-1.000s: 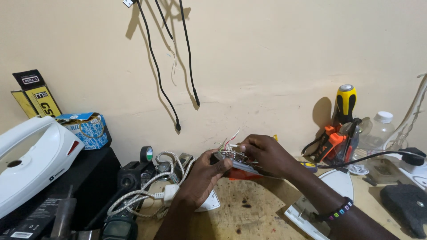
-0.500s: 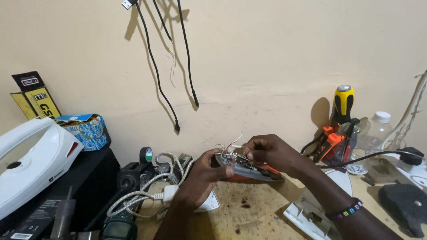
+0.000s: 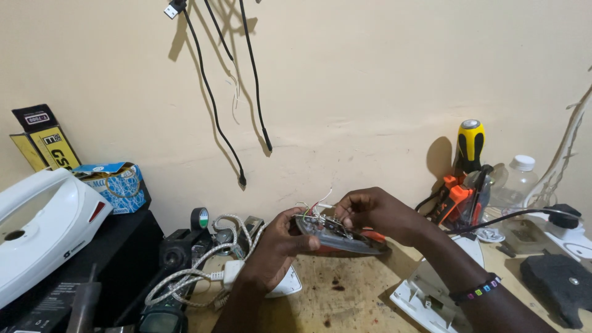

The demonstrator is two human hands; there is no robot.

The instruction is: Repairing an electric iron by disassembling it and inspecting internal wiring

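Sitting at the far left, a white iron-shaped appliance (image 3: 43, 231) is resting on a black box (image 3: 126, 246), with a yellow and black carton (image 3: 46, 145) leaning on the cream wall behind it and a small blue patterned box (image 3: 114, 185) lying just beside. Black cables (image 3: 213, 105) are hanging down the wall above. Lower down, a braided white cord (image 3: 203, 271) is coiling across the clutter to a white plug (image 3: 233, 271), near a roll of dark tape (image 3: 199, 217). At the middle of the view, the person's left hand (image 3: 274, 250) is gripping the left end of an opened iron soleplate (image 3: 342, 237), a flat grey metal piece with thin coloured wires sprouting from its top; the fingers are curled around it from below, with the thumb lying on top. The soleplate is being held just above the stained wooden bench (image 3: 345, 296), tilted slightly down to the right. The right hand (image 3: 376, 213) is reaching in from the right, its fingertips pinching at the wires on top of the soleplate. A beaded bracelet (image 3: 478, 288) is circling the right wrist. Further right, a white plastic housing (image 3: 425, 296) is lying on the bench, a yellow-handled screwdriver (image 3: 470, 145) and orange-handled pliers (image 3: 456, 197) are standing against the wall, and a clear plastic bottle (image 3: 518, 179) is standing beside them.
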